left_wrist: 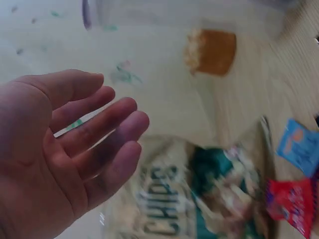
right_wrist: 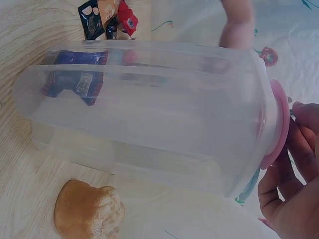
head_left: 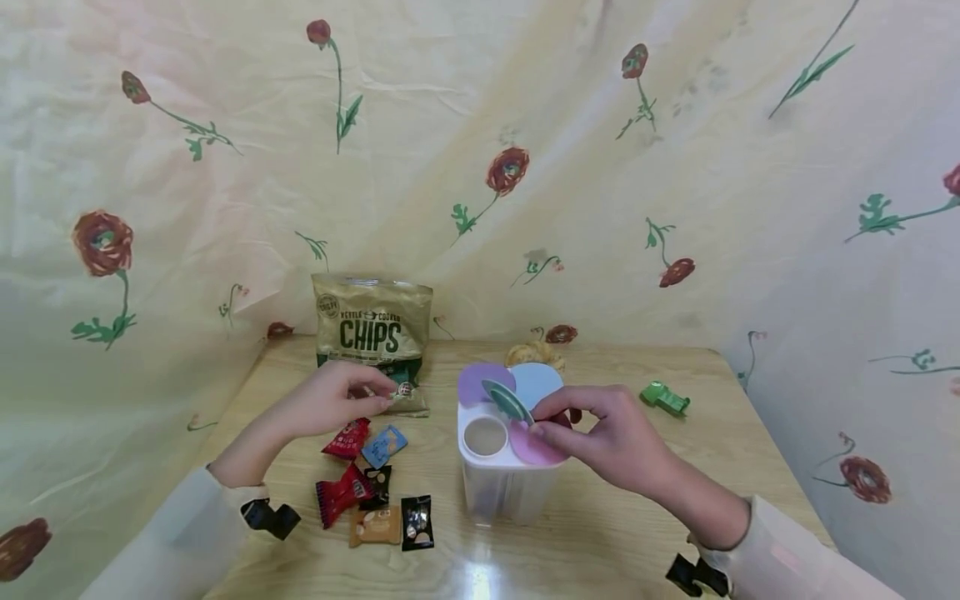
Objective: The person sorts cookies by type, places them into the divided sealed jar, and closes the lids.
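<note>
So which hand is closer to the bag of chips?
Left. The left hand is just in front of the bag of chips, pinching a small wrapped candy. The right hand is farther away, at the lid of the clear container.

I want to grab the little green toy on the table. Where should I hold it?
Pinch the green toy across its two long sides, coming straight down from above. It lies flat and alone on the table, right of the plastic container, so nothing blocks your fingers.
</note>
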A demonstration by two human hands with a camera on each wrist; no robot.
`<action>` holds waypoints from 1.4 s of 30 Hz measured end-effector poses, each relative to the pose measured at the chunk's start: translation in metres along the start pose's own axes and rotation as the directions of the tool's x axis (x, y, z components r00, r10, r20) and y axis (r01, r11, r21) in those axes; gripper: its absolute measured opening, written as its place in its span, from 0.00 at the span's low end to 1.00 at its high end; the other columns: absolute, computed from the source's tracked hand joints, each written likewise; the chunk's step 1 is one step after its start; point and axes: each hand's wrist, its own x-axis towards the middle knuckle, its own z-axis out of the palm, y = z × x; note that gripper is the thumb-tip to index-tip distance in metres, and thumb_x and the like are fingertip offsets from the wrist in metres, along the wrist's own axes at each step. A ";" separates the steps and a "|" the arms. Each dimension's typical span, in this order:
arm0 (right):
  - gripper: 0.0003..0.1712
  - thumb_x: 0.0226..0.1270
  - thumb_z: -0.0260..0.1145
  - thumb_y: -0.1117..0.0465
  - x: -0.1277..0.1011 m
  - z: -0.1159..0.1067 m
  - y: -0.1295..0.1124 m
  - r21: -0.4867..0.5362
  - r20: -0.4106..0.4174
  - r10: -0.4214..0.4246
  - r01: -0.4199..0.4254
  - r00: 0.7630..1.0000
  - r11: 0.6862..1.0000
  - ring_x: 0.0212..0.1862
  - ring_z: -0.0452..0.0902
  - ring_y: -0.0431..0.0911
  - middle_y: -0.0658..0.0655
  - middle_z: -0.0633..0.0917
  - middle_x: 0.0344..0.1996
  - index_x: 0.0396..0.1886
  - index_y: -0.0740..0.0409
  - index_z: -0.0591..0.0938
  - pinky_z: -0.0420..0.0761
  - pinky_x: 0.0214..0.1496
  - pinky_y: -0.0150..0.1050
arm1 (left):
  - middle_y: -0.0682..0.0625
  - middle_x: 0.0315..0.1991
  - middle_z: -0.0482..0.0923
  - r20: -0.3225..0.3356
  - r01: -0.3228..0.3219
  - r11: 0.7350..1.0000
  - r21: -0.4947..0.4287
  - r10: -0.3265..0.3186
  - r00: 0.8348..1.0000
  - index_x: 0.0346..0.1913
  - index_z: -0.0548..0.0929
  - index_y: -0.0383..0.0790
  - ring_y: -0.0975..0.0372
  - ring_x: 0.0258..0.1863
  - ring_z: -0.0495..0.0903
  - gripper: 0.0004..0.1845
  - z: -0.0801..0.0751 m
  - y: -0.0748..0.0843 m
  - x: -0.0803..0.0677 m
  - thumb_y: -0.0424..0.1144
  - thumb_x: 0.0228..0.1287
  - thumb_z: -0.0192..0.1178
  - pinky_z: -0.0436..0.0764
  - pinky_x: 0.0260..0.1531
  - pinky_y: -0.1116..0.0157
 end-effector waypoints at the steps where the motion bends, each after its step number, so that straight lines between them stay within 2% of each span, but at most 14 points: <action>1: 0.10 0.53 0.73 0.72 0.000 0.000 0.000 0.001 0.001 0.000 0.000 1.000 1.000 0.29 0.74 0.38 0.47 0.83 0.23 0.32 0.53 0.87 0.74 0.34 0.30 | 0.54 0.44 0.84 0.011 0.031 1.000 -0.008 -0.031 0.999 0.52 0.83 0.45 0.65 0.39 0.83 0.13 -0.001 -0.010 -0.002 0.42 0.68 0.60 0.82 0.37 0.66; 3: 0.10 0.53 0.73 0.72 0.001 0.000 0.000 0.003 0.002 -0.002 0.002 1.000 1.000 0.29 0.74 0.38 0.47 0.83 0.23 0.32 0.53 0.87 0.74 0.34 0.29 | 0.52 0.45 0.84 0.035 0.102 0.995 -0.016 -0.101 0.994 0.54 0.82 0.42 0.63 0.40 0.83 0.14 -0.002 -0.028 -0.006 0.41 0.68 0.60 0.81 0.38 0.64; 6: 0.10 0.53 0.73 0.72 0.001 0.000 0.000 0.004 0.001 -0.002 0.002 1.000 1.000 0.29 0.74 0.38 0.47 0.83 0.23 0.32 0.53 0.87 0.74 0.34 0.29 | 0.49 0.44 0.84 0.052 0.203 0.979 -0.014 -0.202 0.978 0.55 0.81 0.37 0.61 0.39 0.82 0.16 0.000 -0.052 -0.012 0.40 0.68 0.60 0.81 0.36 0.62; 9: 0.11 0.53 0.73 0.72 0.001 0.000 0.000 -0.003 -0.001 -0.005 0.005 1.000 1.000 0.29 0.74 0.37 0.47 0.83 0.23 0.32 0.52 0.87 0.74 0.34 0.29 | 0.47 0.39 0.83 0.044 0.315 0.949 -0.029 -0.314 0.948 0.55 0.80 0.31 0.59 0.34 0.81 0.19 0.006 -0.071 -0.016 0.39 0.66 0.60 0.78 0.31 0.61; 12: 0.11 0.53 0.74 0.72 0.001 0.001 0.000 -0.011 -0.003 -0.010 0.010 1.000 1.000 0.29 0.74 0.37 0.46 0.83 0.23 0.32 0.52 0.87 0.74 0.33 0.29 | 0.45 0.37 0.81 0.005 0.414 0.909 -0.050 -0.414 0.910 0.53 0.79 0.28 0.58 0.31 0.79 0.21 0.015 -0.085 -0.019 0.41 0.63 0.63 0.77 0.30 0.61; 16: 0.11 0.53 0.73 0.72 0.001 0.001 0.000 -0.010 -0.004 -0.013 0.013 1.000 1.000 0.29 0.74 0.37 0.46 0.83 0.23 0.32 0.52 0.87 0.74 0.34 0.29 | 0.44 0.39 0.80 -0.049 0.483 0.875 -0.032 -0.484 0.874 0.50 0.79 0.29 0.58 0.34 0.79 0.21 0.027 -0.097 -0.024 0.43 0.60 0.66 0.78 0.32 0.61; 20: 0.11 0.53 0.73 0.73 0.002 0.002 0.000 -0.005 -0.004 -0.011 0.011 1.000 1.000 0.29 0.74 0.37 0.46 0.83 0.23 0.32 0.52 0.87 0.74 0.34 0.29 | 0.43 0.40 0.79 -0.075 0.513 0.857 -0.052 -0.516 0.853 0.50 0.78 0.29 0.56 0.37 0.78 0.22 0.036 -0.103 -0.029 0.41 0.58 0.68 0.78 0.32 0.60; 26: 0.11 0.52 0.74 0.73 0.001 0.002 0.001 -0.007 -0.005 -0.001 0.001 1.000 1.000 0.29 0.74 0.37 0.46 0.83 0.23 0.32 0.53 0.87 0.74 0.34 0.29 | 0.39 0.42 0.79 -0.071 0.532 0.838 -0.123 -0.543 0.837 0.56 0.74 0.27 0.53 0.40 0.79 0.29 0.048 -0.113 -0.035 0.42 0.57 0.70 0.80 0.32 0.59; 31: 0.11 0.53 0.73 0.73 0.001 0.001 0.000 -0.003 -0.005 0.007 -0.007 1.000 1.000 0.29 0.75 0.37 0.46 0.84 0.24 0.32 0.53 0.87 0.75 0.34 0.30 | 0.39 0.42 0.80 -0.095 0.514 0.848 -0.130 -0.526 0.845 0.55 0.75 0.27 0.52 0.41 0.79 0.30 0.058 -0.125 -0.038 0.42 0.54 0.72 0.80 0.35 0.57; 36: 0.12 0.52 0.72 0.75 0.001 0.002 0.000 -0.001 -0.007 0.002 -0.002 1.000 1.000 0.29 0.75 0.37 0.47 0.84 0.24 0.31 0.53 0.87 0.76 0.33 0.32 | 0.42 0.43 0.79 -0.107 0.506 0.849 -0.149 -0.523 0.846 0.55 0.78 0.32 0.53 0.43 0.78 0.27 0.067 -0.136 -0.040 0.40 0.53 0.73 0.79 0.39 0.57; 42: 0.13 0.51 0.73 0.75 0.001 0.002 0.000 -0.003 -0.011 -0.007 0.007 1.000 1.000 0.29 0.75 0.37 0.46 0.84 0.24 0.31 0.53 0.87 0.77 0.33 0.36 | 0.43 0.41 0.80 -0.144 0.479 0.861 -0.170 -0.502 0.853 0.56 0.79 0.33 0.54 0.41 0.78 0.27 0.073 -0.138 -0.042 0.37 0.52 0.73 0.78 0.34 0.60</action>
